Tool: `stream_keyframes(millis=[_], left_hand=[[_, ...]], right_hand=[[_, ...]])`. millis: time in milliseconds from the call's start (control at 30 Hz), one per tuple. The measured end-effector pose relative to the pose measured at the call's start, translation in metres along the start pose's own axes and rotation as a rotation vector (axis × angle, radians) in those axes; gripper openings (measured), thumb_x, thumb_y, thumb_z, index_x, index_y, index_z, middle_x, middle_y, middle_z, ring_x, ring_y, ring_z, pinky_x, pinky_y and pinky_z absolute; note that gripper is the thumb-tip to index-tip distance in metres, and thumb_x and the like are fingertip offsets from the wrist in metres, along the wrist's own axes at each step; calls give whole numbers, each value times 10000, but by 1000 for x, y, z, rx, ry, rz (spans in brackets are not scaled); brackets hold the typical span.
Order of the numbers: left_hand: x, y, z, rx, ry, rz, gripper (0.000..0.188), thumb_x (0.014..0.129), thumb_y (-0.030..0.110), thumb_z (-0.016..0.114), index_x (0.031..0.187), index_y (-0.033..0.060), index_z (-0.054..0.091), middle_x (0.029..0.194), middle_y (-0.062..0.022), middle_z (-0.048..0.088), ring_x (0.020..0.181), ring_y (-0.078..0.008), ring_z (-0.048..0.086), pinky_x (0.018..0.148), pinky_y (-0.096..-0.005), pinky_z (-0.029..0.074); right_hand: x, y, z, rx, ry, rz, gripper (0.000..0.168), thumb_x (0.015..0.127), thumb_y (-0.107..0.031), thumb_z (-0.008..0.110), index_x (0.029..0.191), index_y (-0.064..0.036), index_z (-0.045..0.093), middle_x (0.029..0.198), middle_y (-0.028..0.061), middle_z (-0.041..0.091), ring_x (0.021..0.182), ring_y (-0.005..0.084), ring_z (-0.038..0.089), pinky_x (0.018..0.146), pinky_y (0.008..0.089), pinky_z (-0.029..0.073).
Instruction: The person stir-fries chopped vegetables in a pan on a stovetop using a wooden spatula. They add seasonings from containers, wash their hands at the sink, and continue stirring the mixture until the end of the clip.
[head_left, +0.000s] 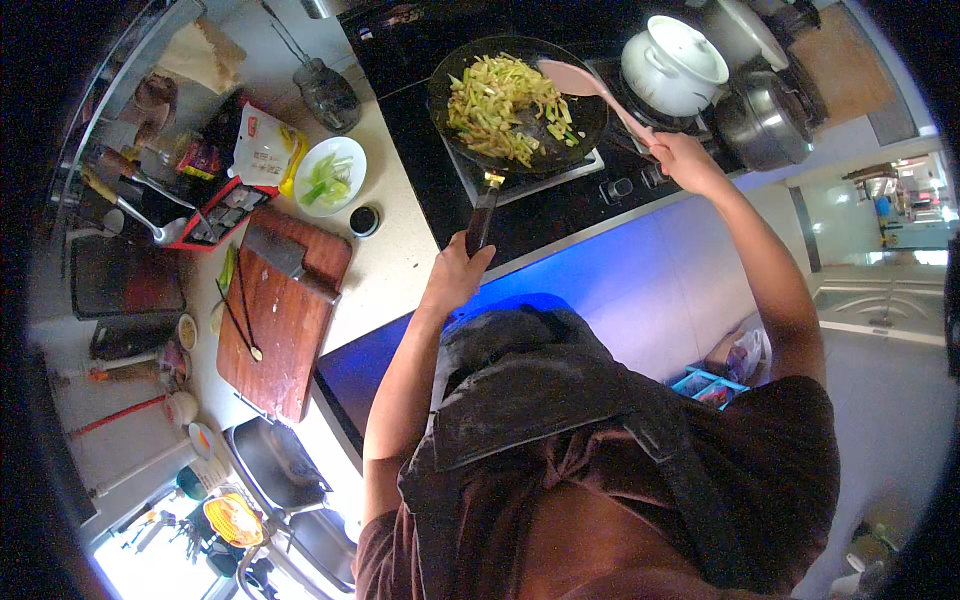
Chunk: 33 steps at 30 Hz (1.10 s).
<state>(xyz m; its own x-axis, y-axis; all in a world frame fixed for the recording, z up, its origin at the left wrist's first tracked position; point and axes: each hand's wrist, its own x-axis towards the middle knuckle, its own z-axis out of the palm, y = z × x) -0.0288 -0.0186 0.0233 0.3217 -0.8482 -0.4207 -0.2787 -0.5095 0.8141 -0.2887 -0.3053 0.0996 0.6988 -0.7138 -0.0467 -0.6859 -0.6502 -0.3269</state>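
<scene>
My left hand (456, 271) is closed around the dark handle (484, 217) of a wok (444, 97) on the stove. In the wok lies a heap of chopped, pale green and yellowish food (499, 109), with some bare pan showing at its right. My right hand (686, 161) grips the handle of a pink spatula (574, 77). The spatula's blade rests over the wok's right rim, beside the food.
A white lidded pot (667, 71) and a metal pot (761, 124) stand right of the wok. On the left counter are a plate of green slices (330, 176), a small dark-filled cup (364, 220), and a wooden cutting board (277, 322) bearing a cleaver (281, 255) and chopsticks (241, 319). A sink (277, 461) lies lower left.
</scene>
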Motion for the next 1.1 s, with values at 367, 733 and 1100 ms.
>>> stream_keyframes(millis=[367,733,1100], left_hand=[[6,-12,1,-19,-7,94,365,898,297,571,996,-44,485,616,-156,590,524,-246,625,501,-372,484],[2,2,0,-46,-23,40,420,901,377,562,953,-35,506,613,-120,590,539,-216,635,497,-334,493],[20,-10,-16,247,232,223,474,872,420,591,1048,-17,632,822,-179,667,772,-269,664,683,-360,516]], right_hand=[[37,-53,72,1285,-253,457,334,868,-399,641,838,-81,543,631,-5,490,426,31,355,351,193,237],[-36,-32,46,1596,-279,461,301,930,-344,551,1065,-77,591,647,-18,486,419,19,338,359,176,236],[-63,-36,51,1638,-314,401,373,980,-319,439,1200,-33,533,608,-30,412,399,12,292,349,167,215]])
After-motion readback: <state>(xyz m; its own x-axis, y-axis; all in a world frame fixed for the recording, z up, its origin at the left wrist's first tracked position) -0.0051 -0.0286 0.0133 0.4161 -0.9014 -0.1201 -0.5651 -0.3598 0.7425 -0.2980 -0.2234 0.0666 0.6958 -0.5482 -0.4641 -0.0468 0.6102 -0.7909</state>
